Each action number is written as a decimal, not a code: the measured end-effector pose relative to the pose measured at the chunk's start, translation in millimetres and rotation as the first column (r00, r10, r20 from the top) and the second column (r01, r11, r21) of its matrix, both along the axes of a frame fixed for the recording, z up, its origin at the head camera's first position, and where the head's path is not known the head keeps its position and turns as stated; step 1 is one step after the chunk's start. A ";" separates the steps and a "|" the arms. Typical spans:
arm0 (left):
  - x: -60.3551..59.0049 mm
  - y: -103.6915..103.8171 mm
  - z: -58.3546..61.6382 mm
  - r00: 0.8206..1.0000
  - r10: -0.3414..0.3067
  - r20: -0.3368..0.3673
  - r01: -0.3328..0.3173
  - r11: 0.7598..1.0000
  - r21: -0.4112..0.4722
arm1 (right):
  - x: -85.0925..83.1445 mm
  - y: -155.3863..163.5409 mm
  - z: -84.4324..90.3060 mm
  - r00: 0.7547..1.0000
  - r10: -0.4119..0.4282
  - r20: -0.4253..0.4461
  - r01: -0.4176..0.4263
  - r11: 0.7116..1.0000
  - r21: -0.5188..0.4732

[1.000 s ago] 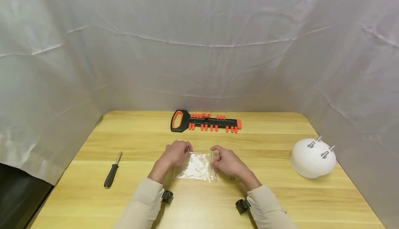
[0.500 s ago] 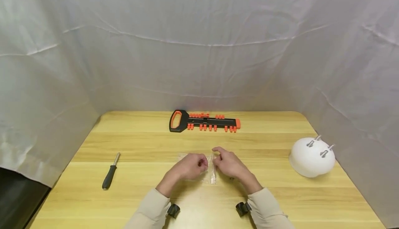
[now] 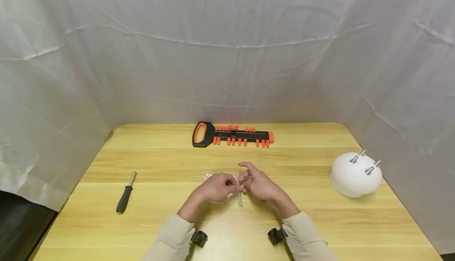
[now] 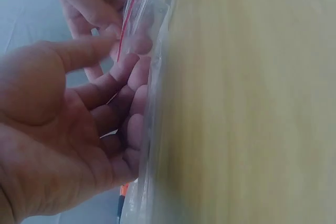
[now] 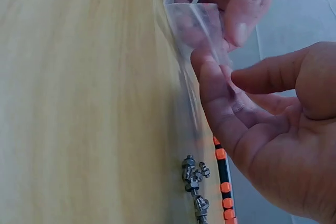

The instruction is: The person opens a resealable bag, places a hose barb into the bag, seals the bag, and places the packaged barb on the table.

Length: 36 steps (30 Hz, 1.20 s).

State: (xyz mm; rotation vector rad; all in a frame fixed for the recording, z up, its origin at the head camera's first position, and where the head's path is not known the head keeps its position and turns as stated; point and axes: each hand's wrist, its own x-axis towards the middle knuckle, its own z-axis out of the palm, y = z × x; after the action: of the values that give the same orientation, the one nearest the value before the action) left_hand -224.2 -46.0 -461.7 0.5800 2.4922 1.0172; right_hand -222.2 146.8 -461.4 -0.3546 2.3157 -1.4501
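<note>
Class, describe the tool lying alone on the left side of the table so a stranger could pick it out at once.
Start at the wooden table and look to its left side, well away from the two hands at the middle. There lies a small screwdriver. Its black handle and short bare metal shaft set it apart from the orange-and-black bit holder at the far edge.

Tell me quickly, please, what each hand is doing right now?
Left hand: pinching the clear zip bag.
Right hand: pinching the same bag's edge.

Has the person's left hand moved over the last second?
Yes. The left hand has slid rightward along the table, away from the screwdriver, and now meets the right hand on the plastic bag.
</note>
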 end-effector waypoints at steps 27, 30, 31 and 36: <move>-4.0 1.5 -0.3 0.990 0.134 0.050 -0.139 0.985 0.098 | -2.8 -6.4 -4.2 0.997 -0.041 -0.061 0.053 0.976 0.211; -4.4 2.1 0.1 0.985 0.169 0.039 -0.172 0.981 0.087 | -3.6 -6.7 -3.4 0.995 -0.003 -0.103 0.029 0.968 0.249; -4.6 2.3 0.1 0.982 0.186 0.035 -0.188 0.979 0.083 | -4.0 -6.9 -3.4 0.991 0.009 -0.132 0.027 0.961 0.274; -5.6 1.0 -0.8 0.954 0.298 0.039 -0.300 0.952 0.063 | -5.1 -6.3 -1.4 0.980 -0.003 -0.200 0.077 0.929 0.363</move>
State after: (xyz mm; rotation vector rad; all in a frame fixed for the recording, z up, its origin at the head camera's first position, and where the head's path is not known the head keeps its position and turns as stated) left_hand -229.8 -45.0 -462.5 0.2051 2.5786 1.2136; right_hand -227.3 140.5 -462.8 -0.3545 2.7019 -0.9974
